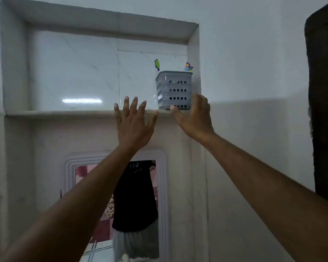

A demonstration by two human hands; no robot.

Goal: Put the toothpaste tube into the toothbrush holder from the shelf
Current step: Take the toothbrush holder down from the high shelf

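A grey perforated toothbrush holder (174, 90) stands at the right end of a marble shelf (61, 112) in a wall niche. Two colourful brush tops stick out of the holder: a green one (156, 64) and a purple-blue one (188, 66). My left hand (133, 123) is raised with fingers spread in front of the shelf edge, left of the holder, holding nothing. My right hand (194, 118) is open just below and right of the holder, its thumb tip near the holder's bottom front corner. No toothpaste tube shows in this view.
The niche's right wall (194, 59) sits close beside the holder. Below the shelf hangs a framed mirror (116, 205) reflecting a person in a dark shirt. A dark door frame (324, 103) stands at the far right.
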